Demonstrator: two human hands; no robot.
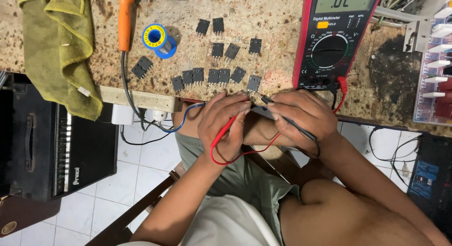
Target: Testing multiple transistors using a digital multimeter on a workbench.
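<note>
My left hand (223, 126) grips a red test probe (225, 131), its red lead looping below the palm. A black test probe (292, 124) sits in my right hand (301, 116). Both probe tips meet at the legs of a small black transistor (254, 82) lying at the near edge of the speckled workbench (278, 20). Several more black transistors (217, 49) lie in loose rows behind it. A red and black digital multimeter (332, 39) stands just beyond my right hand, with the leads plugged into its lower edge.
An orange-handled soldering iron (125, 20) and a blue spool of solder (159, 39) lie left of the transistors, beside a green rag (61, 43). A black amplifier (52, 147) stands on the tiled floor at left. Circuit boards (433, 62) sit at right.
</note>
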